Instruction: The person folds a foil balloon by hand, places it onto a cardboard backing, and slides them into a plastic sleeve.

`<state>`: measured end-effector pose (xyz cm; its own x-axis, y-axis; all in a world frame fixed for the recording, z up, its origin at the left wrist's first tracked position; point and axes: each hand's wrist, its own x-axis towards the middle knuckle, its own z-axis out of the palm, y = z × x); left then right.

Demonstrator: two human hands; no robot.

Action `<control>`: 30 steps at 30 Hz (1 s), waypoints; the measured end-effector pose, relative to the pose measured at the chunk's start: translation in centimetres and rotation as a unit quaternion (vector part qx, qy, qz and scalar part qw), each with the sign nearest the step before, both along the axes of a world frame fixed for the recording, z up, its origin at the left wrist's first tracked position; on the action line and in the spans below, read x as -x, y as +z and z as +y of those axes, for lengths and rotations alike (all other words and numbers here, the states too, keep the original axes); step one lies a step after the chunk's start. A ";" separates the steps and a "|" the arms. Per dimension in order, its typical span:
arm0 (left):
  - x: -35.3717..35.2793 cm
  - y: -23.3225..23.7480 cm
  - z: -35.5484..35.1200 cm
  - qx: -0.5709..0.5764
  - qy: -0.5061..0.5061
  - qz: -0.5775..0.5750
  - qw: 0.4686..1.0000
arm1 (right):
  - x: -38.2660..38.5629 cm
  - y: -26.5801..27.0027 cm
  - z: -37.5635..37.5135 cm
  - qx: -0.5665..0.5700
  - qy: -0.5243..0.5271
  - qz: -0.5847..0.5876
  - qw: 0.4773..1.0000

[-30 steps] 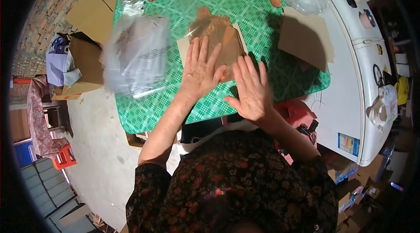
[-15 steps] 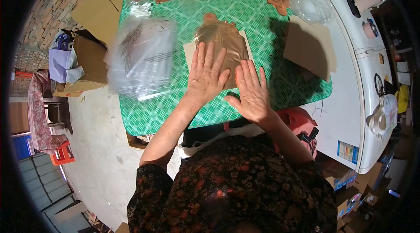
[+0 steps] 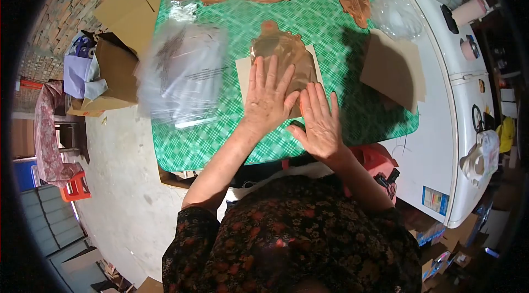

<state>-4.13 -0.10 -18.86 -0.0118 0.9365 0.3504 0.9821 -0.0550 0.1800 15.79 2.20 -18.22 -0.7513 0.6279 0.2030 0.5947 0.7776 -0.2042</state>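
Green-checked bench (image 3: 215, 144) — clear bag stack (image 3: 182, 72) on the left, cardboard sheets (image 3: 391, 67) on the right, both apart from the work. Copper foil piece (image 3: 281, 48) lies mid-bench on a card backing (image 3: 241, 70). Left hand (image 3: 268, 97) is flat on it, right hand (image 3: 319, 122) flat at its near edge — both spread, gripping nothing.

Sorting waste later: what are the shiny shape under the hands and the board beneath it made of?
The shiny shape looks like copper-coloured metallic foil or film: glossy, wrinkled, catching glare. The board looks like plain cardboard: matt, pale tan, flat-edged.
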 end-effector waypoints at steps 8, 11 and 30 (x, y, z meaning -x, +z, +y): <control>-0.3 0.6 0.0 0.060 0.021 0.028 0.998 | 2.8 1.9 8.4 -0.122 0.009 0.082 0.989; -0.5 0.9 -0.1 0.066 0.023 0.032 0.997 | 5.3 2.3 13.0 -0.043 0.022 0.065 0.997; -0.2 0.4 -0.4 0.032 0.024 -0.001 0.999 | 11.3 5.8 21.5 0.335 0.088 -0.100 0.933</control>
